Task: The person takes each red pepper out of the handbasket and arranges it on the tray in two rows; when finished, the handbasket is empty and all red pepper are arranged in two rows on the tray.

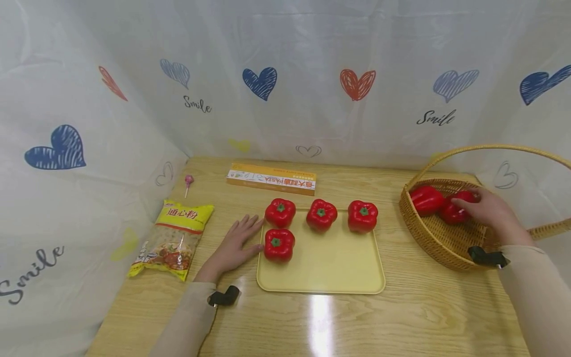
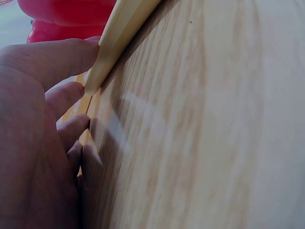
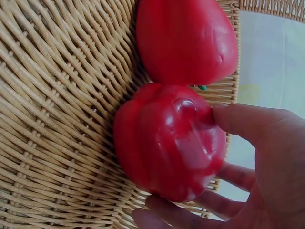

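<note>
Several red bell peppers (image 1: 279, 246) stand on a pale yellow tray (image 1: 321, 285), most of them along its far edge. My left hand (image 1: 236, 245) lies on the table with its fingers spread; in the left wrist view its thumb touches the tray's rim (image 2: 107, 52). At the right, my right hand (image 1: 492, 210) reaches into a wicker basket (image 1: 439, 243). Its thumb and fingers grip a red bell pepper (image 3: 169, 143) from the sides, as the right wrist view shows. Beside that one lies another bell pepper (image 3: 188, 40), touching or nearly so.
Behind the tray lies a pasta box (image 1: 271, 179). A yellow bag of macaroni (image 1: 174, 240) and a lollipop (image 1: 189, 181) are at the left. The basket's tall handle (image 1: 490, 147) arches over it. A white curtain with hearts (image 1: 294, 49) closes off the back and left.
</note>
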The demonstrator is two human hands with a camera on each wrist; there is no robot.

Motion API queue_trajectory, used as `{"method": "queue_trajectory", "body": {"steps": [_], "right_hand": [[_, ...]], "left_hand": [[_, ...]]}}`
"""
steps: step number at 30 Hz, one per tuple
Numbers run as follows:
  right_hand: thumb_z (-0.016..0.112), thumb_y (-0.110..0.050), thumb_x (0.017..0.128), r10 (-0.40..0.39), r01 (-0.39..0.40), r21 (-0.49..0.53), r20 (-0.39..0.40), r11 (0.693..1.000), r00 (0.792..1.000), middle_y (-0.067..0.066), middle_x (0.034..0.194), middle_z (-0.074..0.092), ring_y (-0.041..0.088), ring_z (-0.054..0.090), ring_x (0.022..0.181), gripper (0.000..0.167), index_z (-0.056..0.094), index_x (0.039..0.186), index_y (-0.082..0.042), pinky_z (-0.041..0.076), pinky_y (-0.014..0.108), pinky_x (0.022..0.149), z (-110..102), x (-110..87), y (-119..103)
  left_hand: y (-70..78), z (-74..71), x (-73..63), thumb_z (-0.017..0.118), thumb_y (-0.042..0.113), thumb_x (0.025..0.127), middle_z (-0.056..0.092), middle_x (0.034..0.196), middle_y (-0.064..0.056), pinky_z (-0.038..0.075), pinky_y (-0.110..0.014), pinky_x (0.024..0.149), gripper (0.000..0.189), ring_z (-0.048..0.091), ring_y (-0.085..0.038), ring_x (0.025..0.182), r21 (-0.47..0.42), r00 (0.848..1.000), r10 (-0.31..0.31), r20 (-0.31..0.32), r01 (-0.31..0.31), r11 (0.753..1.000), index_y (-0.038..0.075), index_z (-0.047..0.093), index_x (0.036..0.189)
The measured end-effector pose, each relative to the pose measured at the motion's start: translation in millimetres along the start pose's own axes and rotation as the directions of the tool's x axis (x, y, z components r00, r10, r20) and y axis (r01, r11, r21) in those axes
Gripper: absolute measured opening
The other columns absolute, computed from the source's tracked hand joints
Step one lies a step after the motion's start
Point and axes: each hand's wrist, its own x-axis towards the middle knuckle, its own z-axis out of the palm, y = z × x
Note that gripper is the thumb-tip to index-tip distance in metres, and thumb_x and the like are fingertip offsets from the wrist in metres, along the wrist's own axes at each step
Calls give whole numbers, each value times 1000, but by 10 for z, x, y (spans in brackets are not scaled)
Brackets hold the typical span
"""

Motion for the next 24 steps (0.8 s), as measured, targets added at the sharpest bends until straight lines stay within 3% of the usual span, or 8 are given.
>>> {"method": "queue_trajectory", "body": {"steps": [7,12,19,24], "right_hand": [[47,-47,105,-24,25,-10,27,1000,999,50,127,40,66,42,114,79,28,142,20,38,76,96,-9,10,-9],[55,-38,102,-72,73,28,-16,997,997,49,122,45,61,49,107,72,32,136,21,45,69,87,6,-2,-9],[66,-25,97,-102,106,67,-50,992,994,48,123,43,60,49,106,69,32,136,20,46,69,86,32,-26,-42],[63,-35,100,-100,105,73,-65,992,993,47,123,46,59,51,106,67,39,133,18,47,70,85,50,-47,-85]], "left_hand": [[-1,1,6,64,42,98,30,165,-10,3,-50,127,70,13,-34,156,3,1000,6,-8,-6,1000,17,39,158],[-2,6,12,65,42,98,30,165,-11,3,-51,127,70,13,-34,156,0,1000,9,-8,-9,1000,16,40,158],[-6,12,14,64,43,98,30,165,-10,3,-51,127,70,13,-34,156,-1,1000,5,-9,-5,1000,17,40,158],[-7,11,7,64,43,98,29,166,-10,2,-50,127,70,12,-33,156,-7,1000,0,-8,0,1000,18,39,158]]}}
